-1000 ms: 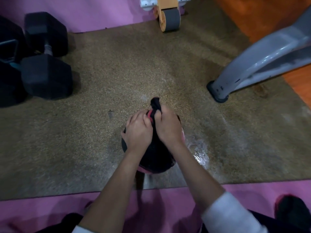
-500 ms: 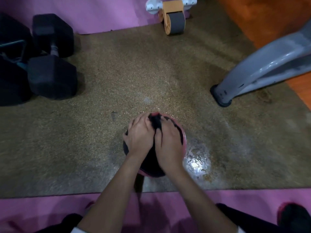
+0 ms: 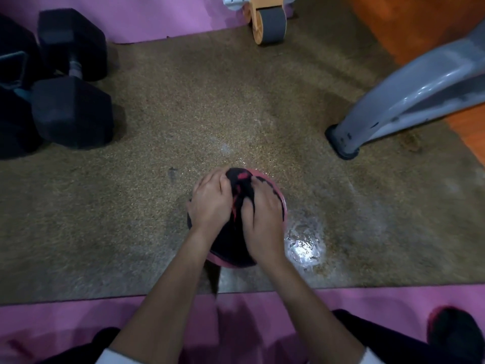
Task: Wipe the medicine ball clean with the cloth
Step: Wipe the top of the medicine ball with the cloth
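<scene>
Black cloth (image 3: 242, 191) covers the pink medicine ball (image 3: 283, 199); left hand (image 3: 210, 204) and right hand (image 3: 263, 222) lie palm-down, side by side, fingers curled into cloth.

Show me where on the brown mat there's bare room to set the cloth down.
Widest bare stretch: the mat beyond the ball, between the dumbbells, wheel and grey leg. Another lies left of the ball, below the dumbbells. Right of the ball is a wet patch; avoid it. Crowded: the ball, where the left hand and right hand hold the cloth.
</scene>
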{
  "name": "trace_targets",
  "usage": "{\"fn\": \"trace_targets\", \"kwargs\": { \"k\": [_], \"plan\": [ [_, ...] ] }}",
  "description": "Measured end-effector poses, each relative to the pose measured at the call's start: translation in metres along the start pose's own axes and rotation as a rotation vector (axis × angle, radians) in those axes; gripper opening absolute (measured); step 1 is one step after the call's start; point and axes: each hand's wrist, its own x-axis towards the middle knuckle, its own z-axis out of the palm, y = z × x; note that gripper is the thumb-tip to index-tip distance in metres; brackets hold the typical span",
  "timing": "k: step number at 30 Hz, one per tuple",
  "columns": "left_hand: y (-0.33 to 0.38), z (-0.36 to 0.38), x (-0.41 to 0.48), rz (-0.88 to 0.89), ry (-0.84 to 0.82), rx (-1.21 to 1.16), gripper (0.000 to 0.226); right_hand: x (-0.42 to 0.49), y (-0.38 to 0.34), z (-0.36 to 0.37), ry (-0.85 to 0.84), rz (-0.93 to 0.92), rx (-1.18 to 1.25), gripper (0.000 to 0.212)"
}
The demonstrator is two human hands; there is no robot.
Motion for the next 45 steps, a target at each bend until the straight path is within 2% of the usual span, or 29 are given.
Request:
{"fn": "trace_targets", "kwargs": {
  "k": [5,6,9,11,13,15,17,20,23,25,27,29,30,32,34,36,40,41,45],
  "plan": [
    [-0.001,0.004,-0.016,-0.008,0.025,0.020,0.072,0.098,0.015,0.002,-0.254,0.380,-0.083,0.030],
    [-0.001,0.004,-0.014,-0.023,0.029,0.024,0.073,0.090,0.012,0.003,-0.231,0.348,-0.110,0.030],
    [0.000,0.001,0.002,-0.074,0.019,0.023,0.079,0.012,-0.008,0.005,-0.043,0.067,-0.053,0.038],
    [0.003,0.000,0.006,-0.096,0.005,0.017,0.076,-0.027,-0.008,0.006,-0.007,-0.015,-0.012,0.045],
    [0.004,0.002,-0.003,-0.074,0.037,0.023,0.072,-0.006,0.005,0.003,-0.002,0.009,0.053,0.037],
    [0.006,0.003,-0.016,-0.062,0.071,0.019,0.064,0.038,0.011,-0.002,0.003,0.172,0.020,0.019],
    [0.009,0.005,-0.020,-0.066,0.063,-0.012,0.049,0.066,0.013,-0.003,-0.023,0.266,-0.017,0.017],
    [0.018,0.002,-0.014,-0.030,0.009,0.013,0.041,0.031,0.000,0.005,0.034,0.108,-0.090,0.029],
    [0.011,0.001,-0.009,0.053,-0.031,0.035,0.047,0.007,-0.002,-0.001,-0.005,-0.066,-0.099,0.037],
    [0.005,0.003,-0.008,0.089,-0.033,0.086,0.065,0.039,0.003,-0.006,-0.111,0.052,-0.080,0.025],
    [0.002,0.005,-0.009,0.075,-0.032,0.120,0.072,0.077,0.007,-0.008,-0.197,0.228,-0.088,0.024],
    [0.005,0.006,-0.009,0.047,-0.019,0.125,0.071,0.080,0.005,-0.006,-0.164,0.288,-0.094,0.024],
    [0.006,0.006,-0.008,0.023,-0.014,0.120,0.069,0.065,0.003,-0.002,-0.099,0.238,-0.102,0.024],
    [0.004,0.005,-0.004,-0.017,-0.012,0.101,0.063,0.015,-0.009,0.004,-0.017,0.136,-0.061,0.037],
    [-0.001,0.003,-0.002,0.005,-0.014,0.082,0.066,-0.021,-0.013,0.005,-0.020,0.066,-0.049,0.048],
    [-0.004,0.001,0.000,0.029,-0.008,0.054,0.071,0.000,-0.007,0.003,-0.047,0.041,-0.050,0.048],
    [-0.003,0.003,-0.004,-0.023,0.003,0.028,0.064,0.080,-0.001,0.003,-0.156,0.323,-0.073,0.028],
    [-0.002,0.004,-0.004,-0.041,0.010,0.025,0.064,0.080,-0.002,0.005,-0.137,0.336,-0.088,0.028],
    [-0.006,0.001,0.000,-0.042,0.019,-0.013,0.057,-0.017,-0.022,0.011,-0.015,0.081,-0.056,0.045]
  ]
}}
